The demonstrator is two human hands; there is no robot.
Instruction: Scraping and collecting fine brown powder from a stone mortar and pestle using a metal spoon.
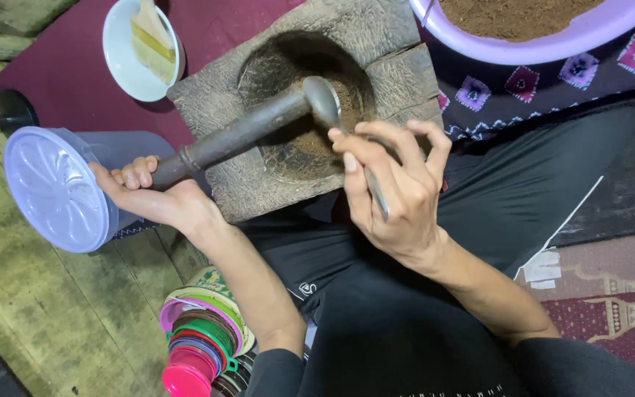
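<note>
Now both hands are clamped: left (162, 197) on pestle (240, 134), right (395, 192) on spoon (323, 101) over mortar (398, 81).

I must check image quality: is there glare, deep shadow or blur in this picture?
Head view: soft glare on the spoon bowl and the lid; the mortar hollow lies in shadow; the right hand and left hand are sharp; the corners look slightly dim.

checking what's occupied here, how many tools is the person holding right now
2. The left hand grips the long dark metal pestle, which leans into the square stone mortar. The right hand holds a silver metal spoon over the bowl. No others seen.
</note>
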